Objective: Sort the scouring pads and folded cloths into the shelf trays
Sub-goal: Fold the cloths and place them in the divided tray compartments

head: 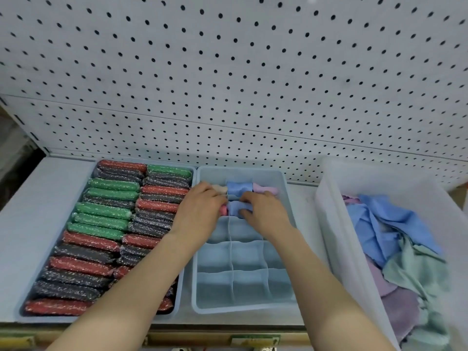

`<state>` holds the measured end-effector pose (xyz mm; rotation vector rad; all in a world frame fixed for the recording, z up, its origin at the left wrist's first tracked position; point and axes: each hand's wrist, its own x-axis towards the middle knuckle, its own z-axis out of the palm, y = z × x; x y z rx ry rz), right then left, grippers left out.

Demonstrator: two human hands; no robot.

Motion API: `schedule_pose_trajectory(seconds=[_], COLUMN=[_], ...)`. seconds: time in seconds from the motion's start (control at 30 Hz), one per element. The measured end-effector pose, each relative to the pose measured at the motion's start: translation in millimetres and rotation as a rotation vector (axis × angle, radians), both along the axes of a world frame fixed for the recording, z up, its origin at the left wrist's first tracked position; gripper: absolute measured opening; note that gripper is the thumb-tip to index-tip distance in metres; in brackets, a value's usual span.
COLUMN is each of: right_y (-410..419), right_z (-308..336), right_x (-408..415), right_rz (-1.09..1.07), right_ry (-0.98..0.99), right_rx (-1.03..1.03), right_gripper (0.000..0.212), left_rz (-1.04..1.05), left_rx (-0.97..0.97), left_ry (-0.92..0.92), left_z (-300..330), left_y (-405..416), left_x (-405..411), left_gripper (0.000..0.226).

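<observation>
a white pegboard backs the pale shelf you're working over. your left hand and right hand meet over the divided tray, fingers curled round a folded blue cloth in a second-row cell, pinching it from both sides. a pink cloth sits just left of it, partly hidden by your left hand. behind them, the back row holds a cream cloth, another blue one and a lilac one. the cells nearer you show bare. your left forearm crosses the tray of scouring pads. at right, a clear bin holds loose cloths.
</observation>
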<state>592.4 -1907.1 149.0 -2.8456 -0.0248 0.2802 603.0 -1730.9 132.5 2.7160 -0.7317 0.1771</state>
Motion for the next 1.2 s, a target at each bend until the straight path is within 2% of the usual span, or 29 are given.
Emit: schedule_pose_trajectory(seconds=[0.1,0.2,0.33,0.4,0.47,0.53,0.57,0.63,0.7,0.77,0.83,0.87,0.93,1.0,1.07,1.13,1.17,1.2], right_y=[-6,-34,-108,-150,-201,-243,-257,-273,-279,-280,-283,-283,-282,-280,-278,-278,-279,-280], right_z=[19,48,82,80,68,46,34,16,17,37,74,95,135,167,188,201,206,209], right_x=[-7,-27,-69,-82,-93,-95,-95,-93,-84,-73,-63,-62,-66,-73,-80,-83,-84,-84], right_rz=[0.068,0.048,-0.149,-0.295,-0.436,-0.536,-0.553,-0.495,-0.488,-0.498,-0.442,-0.381,-0.249,-0.149,-0.054,-0.003,-0.002,-0.013], right_ry=[0.006,-0.133,-0.46,-0.501,-0.431,-0.238,-0.106,0.081,0.064,-0.08,-0.188,-0.206,-0.209,-0.197,-0.217,-0.287,-0.328,-0.369], right_rx=[0.065,0.168,0.432,0.462,0.295,0.076,-0.01,-0.134,-0.143,0.055,0.294,0.426,0.692,0.823,0.855,0.874,0.893,0.908], right_gripper=[0.024,0.029,0.021,0.021,0.021,0.023,0.025,0.014,0.031,0.038,0.024,0.019,0.023,0.027,0.027,0.027,0.026,0.024], left_rz=[0.012,0.05,0.085,0.08,0.048,0.015,0.006,-0.009,-0.026,-0.046,-0.071,-0.095,-0.167,-0.234,-0.261,-0.242,-0.205,-0.152], left_rx=[0.034,0.021,-0.217,-0.34,-0.485,-0.603,-0.631,-0.648,-0.62,-0.587,-0.552,-0.533,-0.531,-0.572,-0.631,-0.65,-0.642,-0.623], left_ry=[0.045,0.09,0.138,0.13,0.149,0.2,0.215,0.228,0.237,0.247,0.245,0.229,0.214,0.267,0.347,0.33,0.289,0.244], left_z=[5,19,49,64,79,91,96,100,101,102,107,112,125,143,158,169,172,174], left_y=[-1,-10,-50,-74,-110,-144,-160,-187,-208,-223,-239,-246,-259,-269,-277,-279,-278,-276], left_x=[0,-4,-17,-24,-35,-45,-48,-52,-54,-53,-52,-51,-50,-50,-48,-46,-45,-44], left_gripper=[0.023,0.021,0.025,0.023,0.022,0.026,0.028,0.034,0.041,0.052,0.064,0.069,0.076,0.076,0.054,0.016,0.008,0.011])
